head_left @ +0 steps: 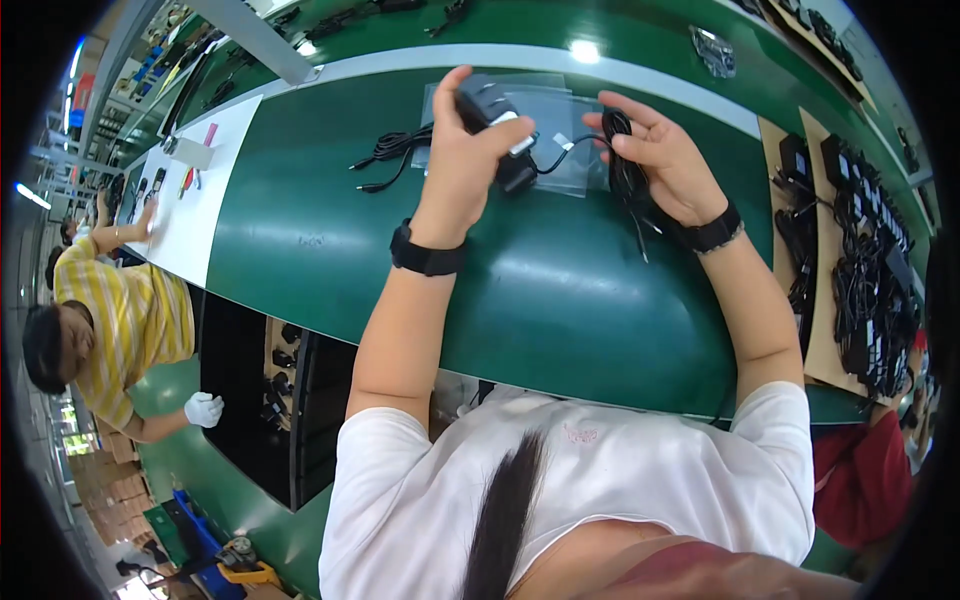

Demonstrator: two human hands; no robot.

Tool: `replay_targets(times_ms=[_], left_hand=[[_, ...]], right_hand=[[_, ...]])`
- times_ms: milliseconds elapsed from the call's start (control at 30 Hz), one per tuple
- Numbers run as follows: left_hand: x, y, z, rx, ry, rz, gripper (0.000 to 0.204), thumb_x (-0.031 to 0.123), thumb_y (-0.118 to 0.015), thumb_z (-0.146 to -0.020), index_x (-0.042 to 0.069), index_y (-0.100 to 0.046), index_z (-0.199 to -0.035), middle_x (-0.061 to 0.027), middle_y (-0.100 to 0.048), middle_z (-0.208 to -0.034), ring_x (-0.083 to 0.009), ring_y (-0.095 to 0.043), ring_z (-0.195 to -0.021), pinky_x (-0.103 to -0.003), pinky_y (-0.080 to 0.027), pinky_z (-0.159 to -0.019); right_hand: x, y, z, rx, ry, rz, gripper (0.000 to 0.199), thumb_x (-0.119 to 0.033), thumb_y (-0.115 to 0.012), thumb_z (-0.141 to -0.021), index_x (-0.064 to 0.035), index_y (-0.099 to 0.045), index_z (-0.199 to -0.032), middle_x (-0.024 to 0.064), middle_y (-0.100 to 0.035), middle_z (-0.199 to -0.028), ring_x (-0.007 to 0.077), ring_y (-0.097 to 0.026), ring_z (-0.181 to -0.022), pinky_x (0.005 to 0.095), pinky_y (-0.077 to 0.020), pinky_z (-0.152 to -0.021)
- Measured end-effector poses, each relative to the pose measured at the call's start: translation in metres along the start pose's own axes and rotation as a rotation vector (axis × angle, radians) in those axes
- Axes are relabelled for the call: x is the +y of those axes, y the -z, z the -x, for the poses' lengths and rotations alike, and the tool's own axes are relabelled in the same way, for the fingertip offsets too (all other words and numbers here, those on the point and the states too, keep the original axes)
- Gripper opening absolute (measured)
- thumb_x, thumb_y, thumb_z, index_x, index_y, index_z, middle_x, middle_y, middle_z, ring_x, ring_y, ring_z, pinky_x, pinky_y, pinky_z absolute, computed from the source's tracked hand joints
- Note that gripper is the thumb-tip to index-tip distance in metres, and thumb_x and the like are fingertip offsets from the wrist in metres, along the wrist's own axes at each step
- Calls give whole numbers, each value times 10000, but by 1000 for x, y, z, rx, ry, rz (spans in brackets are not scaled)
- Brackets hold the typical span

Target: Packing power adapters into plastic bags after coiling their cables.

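My left hand (pixel 458 165) grips a black power adapter (pixel 488 103) above the green table, its thumb lying across the front. A second dark block (pixel 515 172) hangs just below that thumb; whether it belongs to the same adapter I cannot tell. From there a black cord with a white tag runs right to a bundled cable (pixel 628 165). My right hand (pixel 672 165) holds this bundle between thumb and fingers, loose ends dangling. Clear plastic bags (pixel 565 150) lie flat under and between the hands. Beside the left wrist, more black cables with plugs (pixel 385 152) rest on the table.
Cardboard trays (pixel 822 345) packed with black adapters and cables line the right side. A white board (pixel 222 170) covers the table's left end, where a person in a yellow striped shirt (pixel 125 310) works. Below it stands a black bin (pixel 250 440). A bagged item (pixel 712 52) lies at the back.
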State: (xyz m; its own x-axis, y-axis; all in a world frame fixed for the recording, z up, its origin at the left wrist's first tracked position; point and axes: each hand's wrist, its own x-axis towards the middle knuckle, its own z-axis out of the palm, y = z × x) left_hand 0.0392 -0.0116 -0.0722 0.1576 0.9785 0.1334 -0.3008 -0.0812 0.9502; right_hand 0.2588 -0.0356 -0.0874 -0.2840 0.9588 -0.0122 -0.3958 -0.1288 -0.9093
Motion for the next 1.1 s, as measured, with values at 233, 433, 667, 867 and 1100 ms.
replay_targets(times_ms=[233,433,667,867,1100], left_hand=[[-24,-29,14,-112,-90,-583,720,235,-723,-709,1,-263,-1212,-186,-588,-940,-269,-617,-824,-338,-496,-715],[-27,-27,19,-87,-365,-907,717,396,-663,-764,-33,-275,-1189,-225,-580,-850,-377,-590,-757,-399,-484,-654],[-29,-34,22,25,-562,-1021,572,365,-581,-833,-37,-333,-1155,-210,-561,-748,-396,-553,-673,-429,-455,-589],[-37,-35,21,73,-603,-1026,551,402,-559,-837,-22,-362,-1128,-207,-556,-740,-396,-544,-682,-432,-445,-582],[-42,-25,15,-33,-382,-585,659,422,-689,-739,0,-366,-1129,-177,-549,-885,-310,-578,-761,-371,-468,-687]], right_hand=[[11,-26,4,26,98,43,473,-26,-577,-824,2,-424,-1271,91,-556,-1145,125,-526,-1008,245,-397,-911],[16,-29,11,25,213,297,467,-37,-509,-873,6,-366,-1315,102,-501,-1231,149,-484,-1092,256,-361,-949],[27,-39,14,127,449,708,513,41,-430,-856,-22,-313,-1351,122,-442,-1302,175,-458,-1148,264,-362,-944],[34,-48,19,148,595,944,576,73,-432,-788,-17,-298,-1341,213,-418,-1285,361,-423,-1176,350,-374,-955],[28,-41,16,-95,439,535,597,52,-450,-811,-16,-258,-1373,137,-318,-1394,217,-320,-1280,315,-246,-1042]])
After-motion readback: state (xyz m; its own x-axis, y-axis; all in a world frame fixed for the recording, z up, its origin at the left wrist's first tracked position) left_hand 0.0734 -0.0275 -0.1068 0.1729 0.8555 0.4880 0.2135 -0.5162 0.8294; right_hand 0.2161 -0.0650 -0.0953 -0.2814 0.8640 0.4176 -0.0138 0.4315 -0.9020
